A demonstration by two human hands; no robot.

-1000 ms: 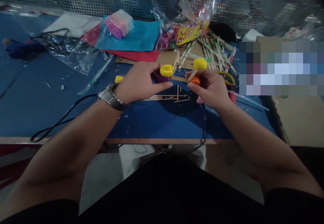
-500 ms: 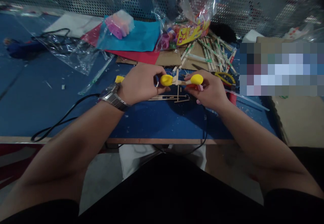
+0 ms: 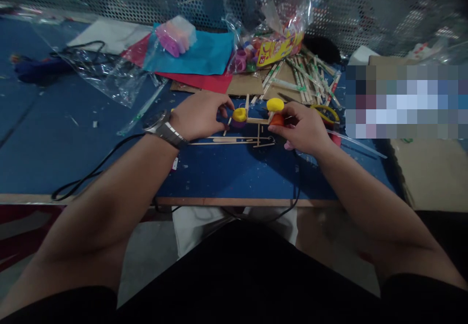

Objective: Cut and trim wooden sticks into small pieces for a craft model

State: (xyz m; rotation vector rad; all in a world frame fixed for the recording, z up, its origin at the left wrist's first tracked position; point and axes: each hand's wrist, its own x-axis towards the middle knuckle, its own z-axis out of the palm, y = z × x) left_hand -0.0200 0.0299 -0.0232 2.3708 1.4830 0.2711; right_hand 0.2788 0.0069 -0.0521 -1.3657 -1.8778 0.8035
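A model of thin wooden sticks (image 3: 258, 120) is in front of me. It has a yellow clay-like lump (image 3: 240, 114) over a purple piece at its left end. Another yellow lump (image 3: 275, 104) and an orange piece (image 3: 277, 121) sit at its right end. My right hand (image 3: 305, 126) pinches this right end, thumb and fingers on the orange piece. My left hand (image 3: 204, 115), with a watch on its wrist, is beside the left lump, fingers apart. A short stick (image 3: 227, 126) shows by its thumb. Below the model lie long thin sticks (image 3: 224, 141) on the blue table.
Behind the hands are blue and red sheets (image 3: 210, 53), a clear bag with colourful contents (image 3: 270, 53) and a pile of sticks (image 3: 310, 80). Yellow-handled pliers (image 3: 331, 114) lie at the right, near cardboard (image 3: 424, 168). A black cable (image 3: 84, 177) runs along the left.
My left fingers have opened away from the left yellow lump. The right end of the model has shifted left and up with my right hand, showing more of the orange piece.
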